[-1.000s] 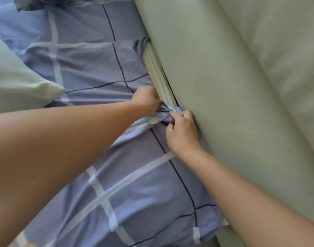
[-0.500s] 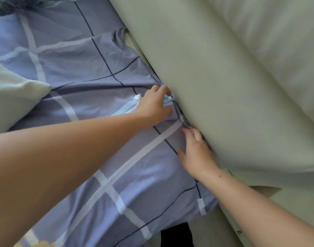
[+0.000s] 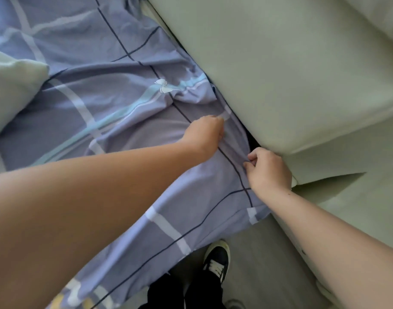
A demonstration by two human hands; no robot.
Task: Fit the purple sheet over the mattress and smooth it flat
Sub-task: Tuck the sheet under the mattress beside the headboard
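The purple sheet, checked with white and dark lines and a small white bow print, lies wrinkled over the mattress; the mattress itself is hidden under it. My left hand grips a fold of the sheet close to the padded headboard. My right hand pinches the sheet's edge at the headboard's lower corner, thumb and fingers curled on the cloth. The sheet's corner hangs loose over the bed's edge below my right hand.
A pale green pillow lies on the sheet at the left. The pale bed frame runs along the right. My shoe and dark trouser leg stand on the grey floor beside the bed.
Both hands have moved along the headboard toward the bed's corner, pulling the sheet with them. The view has swung down, so the floor and my shoe now show.
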